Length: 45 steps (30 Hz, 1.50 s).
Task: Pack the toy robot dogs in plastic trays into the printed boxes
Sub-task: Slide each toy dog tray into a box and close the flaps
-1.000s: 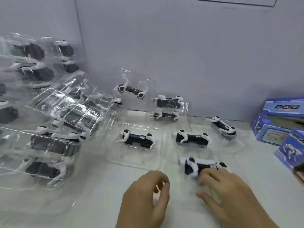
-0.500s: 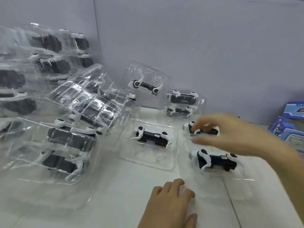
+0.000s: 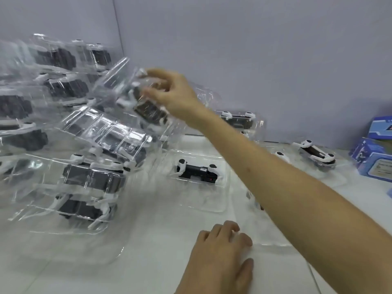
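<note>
My right hand (image 3: 171,92) reaches far left across the table and grips a clear plastic tray (image 3: 118,81) holding a black-and-white toy robot dog (image 3: 148,109), lifted and tilted near the top of the pile. My left hand (image 3: 222,251) rests knuckles-up on the white table at the front, on the edge of a clear tray that my right forearm mostly hides. Another dog in its tray (image 3: 197,171) lies flat mid-table. Blue printed boxes (image 3: 373,158) stand at the right edge.
A tall heap of clear trays with dogs (image 3: 70,153) fills the left side. More trayed dogs sit by the grey back wall (image 3: 237,119) and at the right (image 3: 316,153). The white tabletop (image 3: 148,251) shows bare at the front.
My right hand has left the dogs at the middle right and swung left and up to the pile, taking hold of a tray there. My left hand stays low on the table.
</note>
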{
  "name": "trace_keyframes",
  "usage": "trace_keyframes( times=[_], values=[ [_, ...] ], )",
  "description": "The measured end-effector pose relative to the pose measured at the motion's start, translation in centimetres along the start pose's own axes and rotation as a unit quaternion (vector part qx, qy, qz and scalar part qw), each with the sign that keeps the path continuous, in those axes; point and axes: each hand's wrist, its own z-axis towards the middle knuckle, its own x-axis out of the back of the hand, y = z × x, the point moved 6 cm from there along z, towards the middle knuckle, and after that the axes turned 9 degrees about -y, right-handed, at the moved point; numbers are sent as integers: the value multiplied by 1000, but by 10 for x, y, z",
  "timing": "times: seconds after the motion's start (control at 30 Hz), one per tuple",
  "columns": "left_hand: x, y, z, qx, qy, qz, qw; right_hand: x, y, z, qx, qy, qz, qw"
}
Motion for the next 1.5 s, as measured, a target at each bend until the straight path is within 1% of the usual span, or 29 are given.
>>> trace_keyframes(
  times=[0.03,0.1,0.17,0.2,0.27,0.3,0.37,0.4,0.43,0.47,0.5,0.53,0.57,0.6,0.67,0.7,0.77,0.83,0.93,1.03,1.1,1.2,1.3,1.37,1.43,1.5],
  values=[
    [1,0,2,-4,-5,-15,1000,15,-12,-13,19,30,-13,999],
    [5,-4,0,-6,19,-25,999,48,-35,-52,61,76,-43,994],
    [21,-3,-6,-9,40,-21,999,78,-51,-101,100,98,-81,987],
    [33,-2,-10,-9,48,-29,998,91,-56,-131,112,107,-111,982],
    [71,-1,-21,-7,73,-42,996,109,-57,-198,107,132,-190,967],
    [98,-1,-26,-3,101,-27,994,114,-55,-233,99,141,-236,956],
    [165,-13,-36,21,195,-4,981,112,-46,-298,74,136,-326,933],
    [200,-23,-40,28,243,2,970,106,-38,-325,58,119,-366,921],
    [233,-35,-41,39,267,20,963,97,-28,-349,49,96,-403,909],
    [257,-48,-38,70,253,51,964,87,-18,-369,49,77,-436,895],
    [272,-64,-32,110,203,81,970,76,-10,-383,53,64,-463,882],
    [276,-82,-25,149,134,93,975,66,-4,-392,53,59,-482,872],
    [275,-99,-20,181,65,85,978,58,-1,-396,51,54,-494,866],
    [270,-113,-18,206,15,79,975,51,0,-396,50,50,-500,863],
    [256,-132,-18,230,-40,96,968,42,-5,-392,59,53,-505,860],
    [251,-138,-19,232,-44,110,965,39,-9,-391,62,61,-512,855],
    [246,-149,-19,216,-14,120,969,37,-20,-395,58,78,-526,845],
    [248,-155,-22,185,66,121,973,35,-25,-404,39,89,-526,845],
    [258,-141,-33,103,194,87,972,30,-16,-415,-3,67,-530,845],
    [271,-112,-47,20,291,72,954,31,-2,-413,-15,64,-541,839],
    [271,-85,-56,-25,322,79,943,39,5,-406,-22,71,-537,840],
    [247,-43,-69,-52,309,89,945,51,22,-398,-42,64,-508,858],
    [190,-12,-79,-65,297,117,946,62,36,-390,-66,50,-453,888],
    [141,-4,-80,-58,262,149,952,67,41,-386,-87,43,-427,899],
    [97,-3,-78,-42,206,168,963,70,44,-384,-102,38,-413,904],
    [73,-5,-79,-53,194,120,972,69,46,-386,-99,29,-405,909]
  ],
)
